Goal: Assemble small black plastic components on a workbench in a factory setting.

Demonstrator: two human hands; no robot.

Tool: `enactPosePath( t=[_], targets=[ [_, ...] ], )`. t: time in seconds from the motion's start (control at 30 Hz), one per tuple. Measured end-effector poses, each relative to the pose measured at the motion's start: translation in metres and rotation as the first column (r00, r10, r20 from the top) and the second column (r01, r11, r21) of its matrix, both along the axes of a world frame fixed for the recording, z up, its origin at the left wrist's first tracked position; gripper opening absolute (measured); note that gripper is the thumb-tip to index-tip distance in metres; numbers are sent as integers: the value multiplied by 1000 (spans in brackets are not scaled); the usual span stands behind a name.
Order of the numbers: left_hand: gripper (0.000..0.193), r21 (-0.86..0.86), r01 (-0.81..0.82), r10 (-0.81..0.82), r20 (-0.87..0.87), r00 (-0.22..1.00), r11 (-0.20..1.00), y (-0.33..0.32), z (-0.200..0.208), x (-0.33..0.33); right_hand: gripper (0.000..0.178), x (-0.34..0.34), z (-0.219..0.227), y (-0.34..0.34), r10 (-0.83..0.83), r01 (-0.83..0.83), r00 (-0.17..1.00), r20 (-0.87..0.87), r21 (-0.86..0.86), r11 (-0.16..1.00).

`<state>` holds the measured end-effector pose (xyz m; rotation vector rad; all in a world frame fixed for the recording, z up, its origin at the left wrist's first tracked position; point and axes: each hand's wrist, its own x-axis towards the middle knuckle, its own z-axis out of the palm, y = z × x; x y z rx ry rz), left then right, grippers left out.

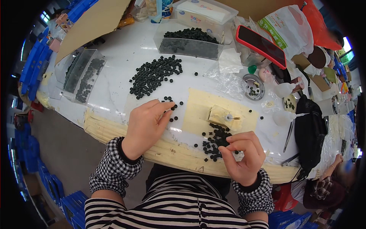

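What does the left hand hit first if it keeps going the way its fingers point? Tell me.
The left hand points up and right across the table. Its fingertips already sit among a few loose black discs, so those come first. Farther along that line lies crumpled clear plastic film, though depth is hard to judge.

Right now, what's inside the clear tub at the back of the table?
The clear tub holds a heap of small black round parts, piled nearly to the rim on the right. The parts cover the tub's bottom, so anything beneath them is hidden. A white box stands behind it.
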<state>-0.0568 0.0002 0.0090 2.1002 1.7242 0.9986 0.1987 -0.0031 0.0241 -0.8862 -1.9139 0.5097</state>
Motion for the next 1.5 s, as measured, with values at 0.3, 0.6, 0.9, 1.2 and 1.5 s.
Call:
enactPosePath(
  t=[0.3,0.6,0.9,1.2,1.5],
  targets=[
    [32,226,360,-176,-571,801,905,18,-8,-8,23,-1,0,2,67,-69,995,76,34,997],
    [20,158,146,-82,-353,932,977,40,4,-32,17,1,0,2,2,-3,999,42,30,1000],
    [26,-406,626,515,857,9,666,-8,30,40,14,0,3,4,-27,24,998,60,57,998],
    [33,-231,756,516,842,-161,613,-7,8,51,23,9,17,17,-188,171,973,133,127,977],
    [39,-292,715,477,877,-66,636,-12,20,63,29,-9,29,13,-79,35,960,269,164,986]
  ],
)
